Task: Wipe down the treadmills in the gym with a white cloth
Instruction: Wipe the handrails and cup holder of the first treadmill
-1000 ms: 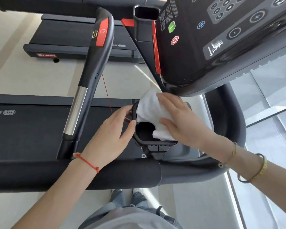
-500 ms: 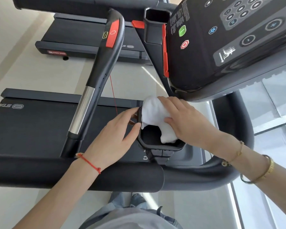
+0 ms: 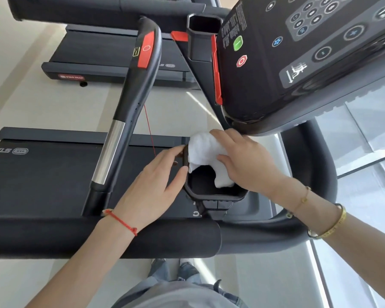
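Head view: soft white cloth point(image 3: 206, 152) drapes angular black cupholder point(image 3: 213, 196).

Across the second, the right hand point(image 3: 247, 162) works the white cloth point(image 3: 206, 155) slightly deeper along the cup holder point(image 3: 216, 195) rim toward 5 o'clock, exposing a little more dark interior, while the left hand point(image 3: 152, 190) flattens its fingers against the holder's 9 o'clock side.
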Demonstrator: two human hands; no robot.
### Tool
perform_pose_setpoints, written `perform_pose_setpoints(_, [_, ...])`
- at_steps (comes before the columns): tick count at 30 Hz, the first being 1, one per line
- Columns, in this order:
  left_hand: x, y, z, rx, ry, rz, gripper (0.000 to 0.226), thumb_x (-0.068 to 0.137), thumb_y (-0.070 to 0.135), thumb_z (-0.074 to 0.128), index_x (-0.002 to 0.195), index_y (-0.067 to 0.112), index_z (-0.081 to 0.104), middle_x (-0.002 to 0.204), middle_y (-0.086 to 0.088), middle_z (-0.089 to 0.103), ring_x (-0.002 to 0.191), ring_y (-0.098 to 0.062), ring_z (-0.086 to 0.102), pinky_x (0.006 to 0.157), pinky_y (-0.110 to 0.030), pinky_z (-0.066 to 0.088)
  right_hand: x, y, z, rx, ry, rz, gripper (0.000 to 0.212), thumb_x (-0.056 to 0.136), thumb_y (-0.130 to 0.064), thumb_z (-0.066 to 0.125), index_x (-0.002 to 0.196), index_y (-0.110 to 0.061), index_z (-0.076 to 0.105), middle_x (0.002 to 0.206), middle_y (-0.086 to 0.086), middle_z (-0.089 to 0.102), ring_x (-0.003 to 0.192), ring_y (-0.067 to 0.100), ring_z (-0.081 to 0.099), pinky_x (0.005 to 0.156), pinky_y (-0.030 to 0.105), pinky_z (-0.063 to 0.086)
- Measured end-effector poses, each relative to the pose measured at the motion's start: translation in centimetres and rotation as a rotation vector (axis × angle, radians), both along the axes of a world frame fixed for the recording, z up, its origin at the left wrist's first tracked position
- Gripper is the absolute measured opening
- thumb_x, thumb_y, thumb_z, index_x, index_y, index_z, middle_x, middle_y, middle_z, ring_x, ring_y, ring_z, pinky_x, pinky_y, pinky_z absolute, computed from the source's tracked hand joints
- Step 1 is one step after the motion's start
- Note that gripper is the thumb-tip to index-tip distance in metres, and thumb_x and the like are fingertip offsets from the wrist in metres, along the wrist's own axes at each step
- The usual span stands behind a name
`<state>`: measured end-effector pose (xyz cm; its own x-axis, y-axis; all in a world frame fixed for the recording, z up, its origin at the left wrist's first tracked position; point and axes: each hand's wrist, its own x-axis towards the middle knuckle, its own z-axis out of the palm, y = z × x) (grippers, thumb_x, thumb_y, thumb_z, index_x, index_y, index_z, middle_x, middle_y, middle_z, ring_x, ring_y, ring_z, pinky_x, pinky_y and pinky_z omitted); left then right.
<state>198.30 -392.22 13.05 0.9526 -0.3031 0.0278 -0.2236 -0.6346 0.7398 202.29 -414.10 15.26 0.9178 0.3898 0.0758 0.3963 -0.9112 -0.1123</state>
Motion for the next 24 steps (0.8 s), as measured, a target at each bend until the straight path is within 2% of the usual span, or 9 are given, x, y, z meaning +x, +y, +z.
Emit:
perform_pose_setpoints(4, [0.1,0.0,0.3,0.056,-0.059,-0.026,0.055,0.101,0.042,0.036,0.153,0.033,0.021,0.151,0.019,0.031,0.135,0.005,0.032,0.107,-0.016,0.027,-3.2,-0.3,-0.6,0.256,0.079,-0.238,0.063,0.094,-0.021,0.054,0.148,-0.018,0.022,0.131,0.010,0.047,0.094,0.034,0.059,0.065,0.030,0.036])
perform_pose_setpoints(7, [0.4,0.1,0.6,0.089,-0.088,-0.073,0.055,0.101,0.039,0.035,0.154,0.029,0.022,0.154,0.018,0.027,0.140,0.004,0.026,0.113,-0.015,0.021,-5.6,-0.8,-0.9,0.441,0.218,-0.413,0.058,0.097,-0.029,0.049,0.145,-0.018,0.020,0.098,-0.003,0.056,0.069,0.006,0.055,0.051,0.014,0.032])
perform_pose_setpoints(10, [0.7,0.3,0.7,0.119,-0.097,-0.100,0.057,0.100,0.041,0.033,0.154,0.028,0.021,0.156,0.017,0.026,0.141,0.003,0.023,0.111,-0.011,0.014,-5.6,-1.1,-0.8,0.507,0.333,-0.463,0.045,0.097,-0.032,0.050,0.131,-0.011,0.031,0.071,-0.010,0.048,0.056,0.002,0.049,0.052,0.006,0.039])
perform_pose_setpoints(12, [0.8,0.4,0.7,0.128,-0.102,-0.113,0.057,0.100,0.041,0.034,0.154,0.029,0.021,0.156,0.016,0.027,0.141,0.003,0.023,0.110,-0.011,0.014,-3.8,-1.0,-0.4,0.492,0.377,-0.462,0.044,0.097,-0.033,0.050,0.127,-0.006,0.031,0.072,-0.004,0.049,0.058,0.005,0.046,0.045,0.016,0.037])
perform_pose_setpoints(15, [0.9,0.4,0.5,0.105,-0.094,-0.119,0.057,0.101,0.041,0.034,0.154,0.028,0.021,0.155,0.016,0.028,0.141,0.002,0.025,0.112,-0.015,0.018,-2.3,-0.6,0.5,0.500,0.393,-0.453,0.045,0.098,-0.034,0.049,0.128,-0.005,0.032,0.088,0.004,0.053,0.064,0.009,0.046,0.049,0.021,0.032])
perform_pose_setpoints(17, [0.8,0.3,0.3,0.082,-0.082,-0.120,0.056,0.101,0.039,0.035,0.155,0.029,0.020,0.155,0.017,0.028,0.140,0.002,0.027,0.112,-0.016,0.020,-3.4,-0.6,0.4,0.517,0.386,-0.458,0.038,0.098,-0.033,0.050,0.121,-0.008,0.035,0.081,-0.002,0.050,0.064,0.006,0.047,0.050,0.019,0.032])
perform_pose_setpoints(20, [0.9,0.4,0.0,0.055,-0.080,-0.117,0.055,0.102,0.038,0.036,0.154,0.029,0.020,0.154,0.018,0.029,0.139,0.004,0.028,0.109,-0.009,0.018,-6.4,-1.2,0.3,0.565,0.394,-0.510,0.027,0.096,-0.036,0.052,0.086,-0.015,0.038,0.064,-0.007,0.046,0.052,-0.001,0.047,0.051,0.011,0.037])
perform_pose_setpoints(22, [1.0,0.5,-0.2,0.047,-0.084,-0.119,0.055,0.102,0.038,0.036,0.154,0.030,0.021,0.152,0.019,0.031,0.137,0.005,0.029,0.107,-0.005,0.017,-8.3,-1.7,0.7,0.636,0.412,-0.517,0.028,0.095,-0.040,0.050,0.080,-0.019,0.039,0.061,-0.011,0.046,0.051,0.000,0.044,0.052,0.012,0.037])
perform_pose_setpoints(24, [1.1,0.6,-0.2,0.040,-0.088,-0.125,0.055,0.101,0.039,0.036,0.153,0.031,0.022,0.151,0.018,0.033,0.136,0.004,0.032,0.108,-0.012,0.022,-9.9,-1.9,1.5,0.684,0.361,-0.479,0.021,0.095,-0.040,0.049,0.078,-0.032,0.039,0.058,-0.018,0.048,0.054,0.002,0.043,0.054,0.014,0.038])
